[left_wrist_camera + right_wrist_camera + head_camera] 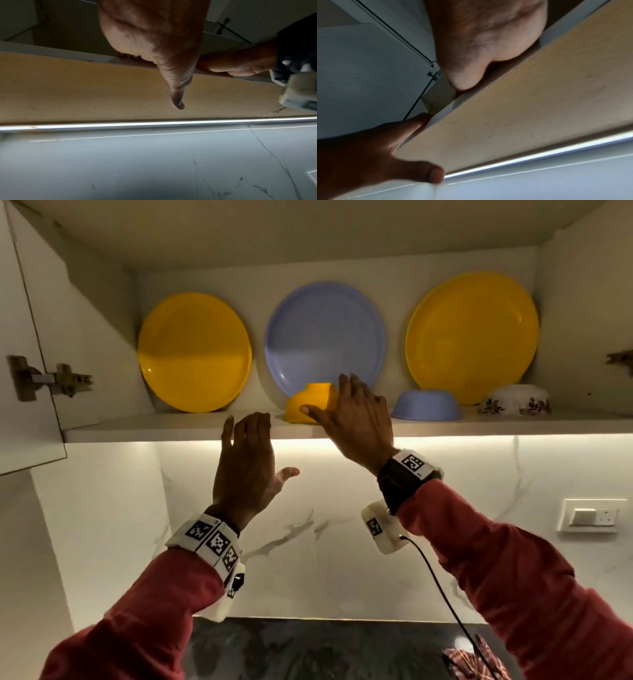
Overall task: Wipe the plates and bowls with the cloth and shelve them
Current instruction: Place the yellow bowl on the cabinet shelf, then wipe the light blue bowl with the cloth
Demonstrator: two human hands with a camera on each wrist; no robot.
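A yellow bowl (310, 400) sits upside down and tilted on the white shelf (171, 428), in front of the blue plate (325, 337). My right hand (329, 397) grips it, thumb on the rim and fingers over the base. My left hand (263, 446) is open below the shelf, with straight fingers at its front edge and the thumb (178, 104) spread out. Two yellow plates (193, 352) (471, 337) lean upright against the back wall beside the blue one. The wrist views show palms and the shelf's underside (522, 108); the bowl is hidden there.
A blue bowl (426, 405) and a white floral bowl (517, 404) lie upside down on the shelf to the right. The cabinet door (20, 337) hangs open at left. A checked cloth (476, 659) lies on the dark counter (308, 648) below. A wall switch (589, 515) sits at right.
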